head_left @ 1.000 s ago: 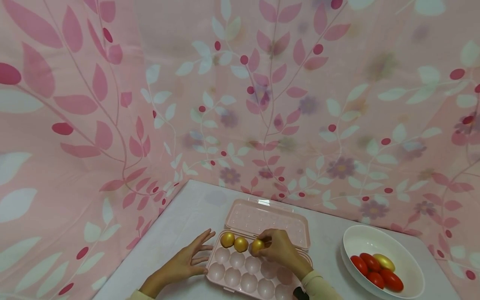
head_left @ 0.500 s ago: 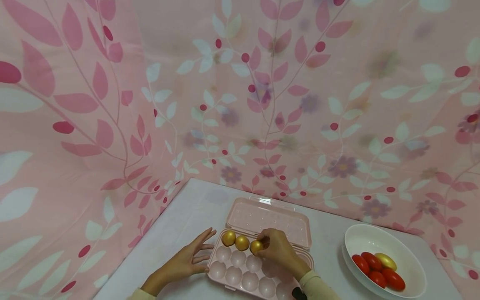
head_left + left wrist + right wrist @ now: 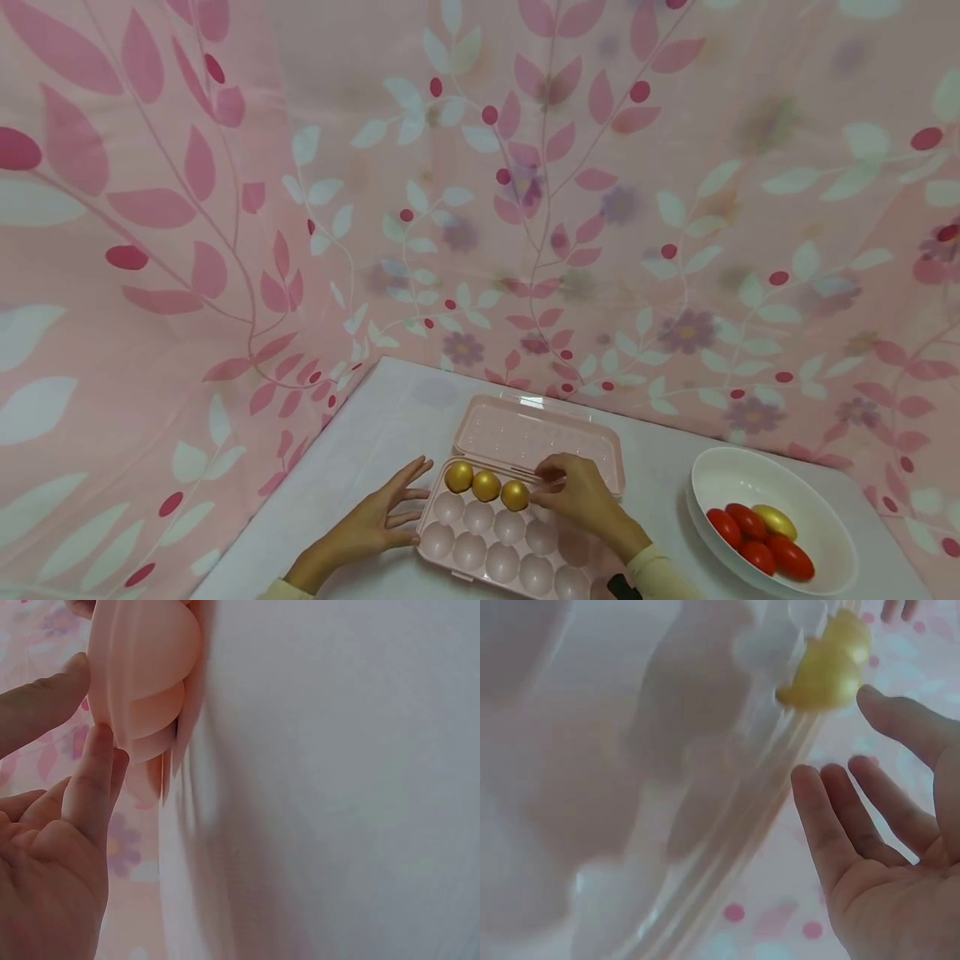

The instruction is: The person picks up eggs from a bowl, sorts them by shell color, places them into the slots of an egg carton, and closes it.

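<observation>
Head: three gold eggs seated in the pink carton's back row; the third best left un-nudged by the right hand, poised just beside it. Left wrist: carton edge touched by the left hand, fingers extended, nothing gripped; light steadying advised. Right wrist: fingers parted, nothing held.

Viewed from the head, set back, forward and down, and from both wrists, close, toward the fingers, sharing the egg box at six o'clock (head), eleven (left wrist), nine (right).
</observation>
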`<state>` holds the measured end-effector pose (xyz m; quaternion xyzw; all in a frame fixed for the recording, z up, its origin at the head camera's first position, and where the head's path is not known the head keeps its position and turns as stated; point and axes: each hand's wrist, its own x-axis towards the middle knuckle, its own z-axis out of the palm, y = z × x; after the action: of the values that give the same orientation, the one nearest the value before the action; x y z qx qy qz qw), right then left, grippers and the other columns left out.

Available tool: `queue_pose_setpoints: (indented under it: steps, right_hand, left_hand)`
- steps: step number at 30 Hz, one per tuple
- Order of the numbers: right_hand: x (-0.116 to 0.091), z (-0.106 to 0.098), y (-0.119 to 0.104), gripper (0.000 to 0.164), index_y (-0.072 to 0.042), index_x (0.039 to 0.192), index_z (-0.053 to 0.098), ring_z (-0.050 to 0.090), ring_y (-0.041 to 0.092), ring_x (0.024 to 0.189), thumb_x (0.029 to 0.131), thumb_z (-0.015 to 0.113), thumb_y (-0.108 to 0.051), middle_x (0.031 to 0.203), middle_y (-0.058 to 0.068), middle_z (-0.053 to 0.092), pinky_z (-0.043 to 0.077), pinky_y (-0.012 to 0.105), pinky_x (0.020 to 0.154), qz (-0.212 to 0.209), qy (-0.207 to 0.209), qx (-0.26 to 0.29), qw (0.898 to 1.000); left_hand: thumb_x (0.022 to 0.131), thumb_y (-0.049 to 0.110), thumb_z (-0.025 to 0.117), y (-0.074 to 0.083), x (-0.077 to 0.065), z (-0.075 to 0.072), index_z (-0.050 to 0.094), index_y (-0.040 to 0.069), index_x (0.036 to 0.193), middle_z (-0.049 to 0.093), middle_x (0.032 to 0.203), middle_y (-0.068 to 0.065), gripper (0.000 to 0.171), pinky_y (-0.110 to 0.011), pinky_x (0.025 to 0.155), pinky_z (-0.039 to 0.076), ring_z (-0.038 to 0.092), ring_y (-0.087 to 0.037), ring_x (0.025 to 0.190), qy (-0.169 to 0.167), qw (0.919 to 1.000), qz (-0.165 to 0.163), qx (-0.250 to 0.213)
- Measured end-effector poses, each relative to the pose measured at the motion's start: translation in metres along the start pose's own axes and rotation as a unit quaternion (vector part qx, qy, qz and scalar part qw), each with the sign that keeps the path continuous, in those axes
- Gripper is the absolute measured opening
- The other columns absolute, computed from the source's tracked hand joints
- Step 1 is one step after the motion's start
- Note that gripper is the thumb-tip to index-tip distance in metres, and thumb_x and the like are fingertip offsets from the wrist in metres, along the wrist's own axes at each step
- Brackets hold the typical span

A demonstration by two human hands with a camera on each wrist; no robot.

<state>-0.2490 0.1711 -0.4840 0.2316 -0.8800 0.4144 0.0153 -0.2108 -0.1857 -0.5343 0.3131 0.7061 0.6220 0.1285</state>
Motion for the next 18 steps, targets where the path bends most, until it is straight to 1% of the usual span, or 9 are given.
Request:
queue_pose_setpoints:
  steps: [4,7,10,14,17,18]
  right_hand:
    - [-0.006,-0.019,0.007,0.025,0.001,0.095,0.07,0.066,0.031,0.087,0.076,0.083,-0.009,0.092,0.013,0.067,0.061,0.034,0.071,0.008,0.002,-0.001,1.0]
    - [-0.01,-0.035,0.013,0.023,0.0,0.095,0.07,0.066,0.031,0.087,0.075,0.082,-0.006,0.095,0.014,0.068,0.061,0.032,0.07,0.017,0.022,-0.011,1.0]
    - [-0.014,-0.054,0.017,0.024,-0.003,0.095,0.071,0.067,0.031,0.087,0.074,0.083,-0.007,0.096,0.012,0.069,0.061,0.032,0.07,0.032,0.048,-0.035,0.998]
    - [-0.02,-0.082,0.022,0.026,-0.005,0.096,0.072,0.068,0.027,0.087,0.074,0.084,-0.01,0.095,0.007,0.07,0.06,0.031,0.07,0.056,0.08,-0.07,0.993]
    - [-0.026,-0.106,0.031,0.025,-0.005,0.098,0.072,0.069,0.027,0.086,0.076,0.083,-0.013,0.095,0.007,0.071,0.06,0.029,0.068,0.072,0.099,-0.104,0.987]
    - [-0.028,-0.114,0.035,0.025,-0.005,0.098,0.072,0.069,0.027,0.086,0.077,0.082,-0.014,0.095,0.008,0.071,0.06,0.03,0.067,0.077,0.103,-0.116,0.985]
  left_hand:
    - [0.083,-0.001,0.074,-0.001,-0.001,0.0,0.005,0.02,0.158,0.009,0.161,-0.02,0.104,-0.037,0.103,0.045,0.034,-0.047,0.134,0.002,1.0,0.003,0.004]
    - [0.082,-0.002,0.074,-0.001,0.0,-0.001,0.006,0.022,0.158,0.008,0.161,-0.018,0.105,-0.037,0.103,0.045,0.035,-0.046,0.134,0.007,1.0,0.0,0.003]
    - [0.082,-0.003,0.075,-0.001,0.002,-0.001,0.007,0.024,0.158,0.006,0.162,-0.015,0.105,-0.036,0.103,0.045,0.034,-0.044,0.135,0.008,1.0,-0.006,-0.002]
    - [0.08,-0.004,0.075,-0.001,0.002,0.0,0.007,0.021,0.158,0.004,0.162,-0.017,0.106,-0.039,0.103,0.045,0.034,-0.047,0.134,0.007,0.9999,0.01,-0.004]
    - [0.08,-0.004,0.075,-0.001,0.002,0.0,0.006,0.018,0.158,0.003,0.161,-0.021,0.106,-0.04,0.102,0.046,0.034,-0.051,0.132,0.008,0.9997,0.022,-0.001]
    - [0.08,-0.004,0.076,-0.001,0.002,0.0,0.006,0.019,0.158,0.003,0.161,-0.02,0.107,-0.04,0.102,0.045,0.034,-0.05,0.132,0.008,0.9998,0.018,-0.001]
